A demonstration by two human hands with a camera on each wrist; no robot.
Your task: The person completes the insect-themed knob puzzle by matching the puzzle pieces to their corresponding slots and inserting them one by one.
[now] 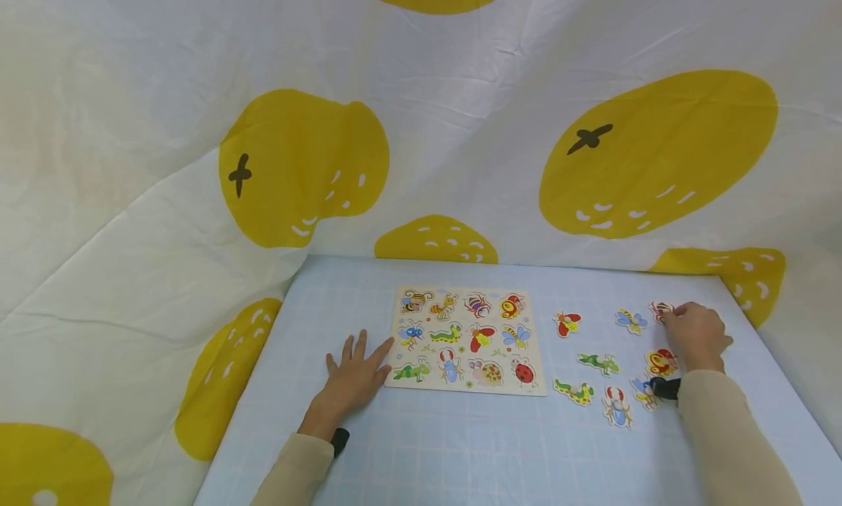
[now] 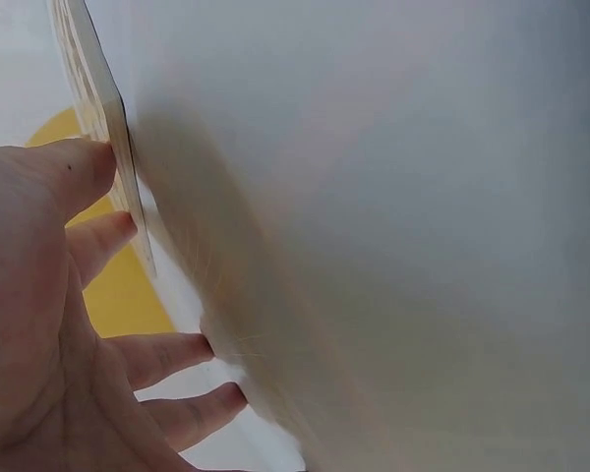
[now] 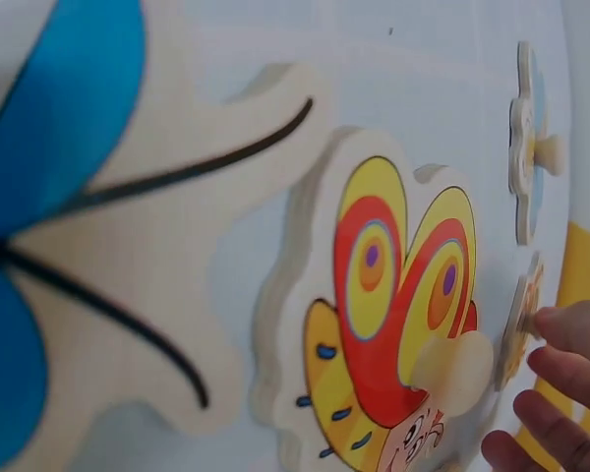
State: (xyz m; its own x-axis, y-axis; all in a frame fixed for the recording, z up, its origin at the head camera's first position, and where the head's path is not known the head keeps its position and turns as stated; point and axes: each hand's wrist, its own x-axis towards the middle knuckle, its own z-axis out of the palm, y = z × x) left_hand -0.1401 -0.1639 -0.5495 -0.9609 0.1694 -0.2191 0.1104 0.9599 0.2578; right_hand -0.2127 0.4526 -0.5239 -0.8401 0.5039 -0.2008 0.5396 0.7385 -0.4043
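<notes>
My left hand (image 1: 355,380) lies with fingers spread at the left edge of a wooden puzzle board (image 1: 439,387) printed with insects. In the left wrist view, the thumb and a finger touch the board's edge (image 2: 118,138). At the far right, my right hand (image 1: 699,334) pinches a striped bug puzzle piece (image 1: 660,310) with thumb and fingertips. In the right wrist view, the fingers (image 3: 570,374) are at the knob of that piece (image 3: 523,329), seen nearly edge-on. Nearest the wrist are a red-and-yellow butterfly piece (image 3: 369,285) and a blue-winged piece (image 3: 69,147).
Loose knobbed pieces lie right of the board: a red-winged bug (image 1: 567,324), a blue-winged bee (image 1: 631,321), a grasshopper (image 1: 598,363), a caterpillar (image 1: 574,391) and a stag beetle (image 1: 617,407). A patterned curtain (image 1: 460,162) hangs behind the blue checked tabletop (image 1: 460,447).
</notes>
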